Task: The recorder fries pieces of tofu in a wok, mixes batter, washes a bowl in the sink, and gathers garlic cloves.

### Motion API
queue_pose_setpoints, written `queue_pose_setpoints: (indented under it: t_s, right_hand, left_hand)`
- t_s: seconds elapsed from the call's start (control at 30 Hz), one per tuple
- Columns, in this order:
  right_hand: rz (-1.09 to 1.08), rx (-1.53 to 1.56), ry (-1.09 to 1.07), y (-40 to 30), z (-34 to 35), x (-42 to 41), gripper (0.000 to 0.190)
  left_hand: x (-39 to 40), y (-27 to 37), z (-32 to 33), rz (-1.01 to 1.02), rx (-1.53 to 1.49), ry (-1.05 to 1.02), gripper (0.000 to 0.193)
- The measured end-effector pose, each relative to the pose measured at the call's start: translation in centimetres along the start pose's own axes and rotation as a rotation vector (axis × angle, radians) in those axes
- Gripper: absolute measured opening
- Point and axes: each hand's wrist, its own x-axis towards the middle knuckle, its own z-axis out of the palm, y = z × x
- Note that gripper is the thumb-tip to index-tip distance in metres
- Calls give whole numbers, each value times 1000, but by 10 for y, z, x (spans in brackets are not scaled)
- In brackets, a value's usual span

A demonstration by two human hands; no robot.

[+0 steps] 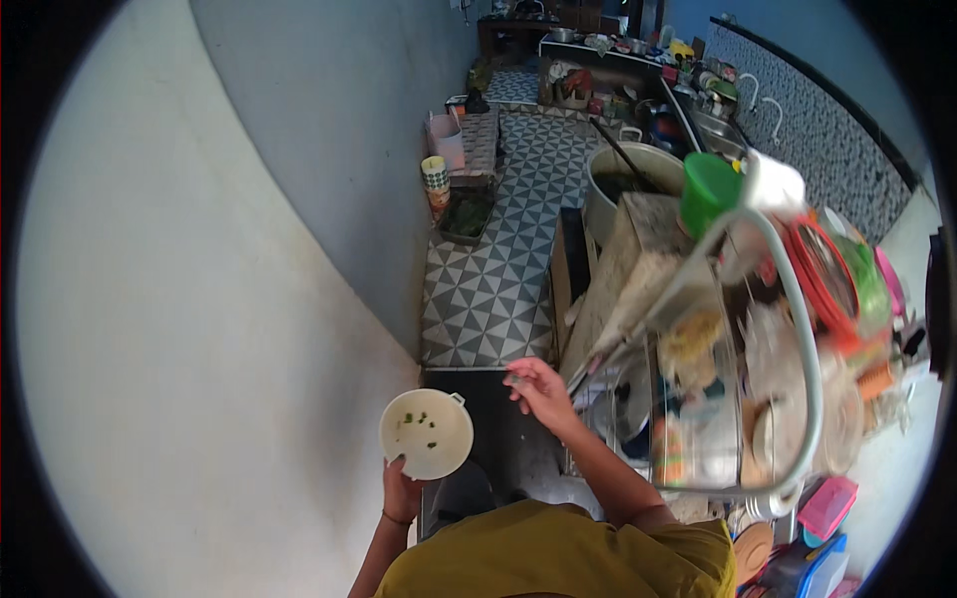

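A cream plastic bowl (437, 454) with small side handles is tilted up towards me, with several small green pieces (422, 418) in it. My left hand (402, 482) grips its near rim, the thumb over the inside edge. To the right of the bowl and apart from it, my right hand (540, 392) hovers above the dark floor (501, 448). Its fingers are loosely curled, and whether something small sits between the fingertips is unclear.
At my right stands a wire dish rack (804, 359) crowded with kitchenware. Past it, a large metal pot (635, 153) holds a long dark handle beside a green plastic container (709, 190). A bare wall (224, 336) rises on my left. Ahead, a tray of greens (467, 215) lies on the tiled floor (490, 299).
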Motion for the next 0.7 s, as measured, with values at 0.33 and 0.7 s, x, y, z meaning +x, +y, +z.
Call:
queue_pose_setpoints:
  t_s: [0.33, 0.7]
  right_hand:
    - [35, 40, 11, -7, 23, 376, 25]
    - [-293, 72, 259, -114, -110, 728, 27]
  left_hand:
    - [339, 99, -19, -149, -232, 158, 51]
    - [743, 183, 117, -187, -147, -93, 46]
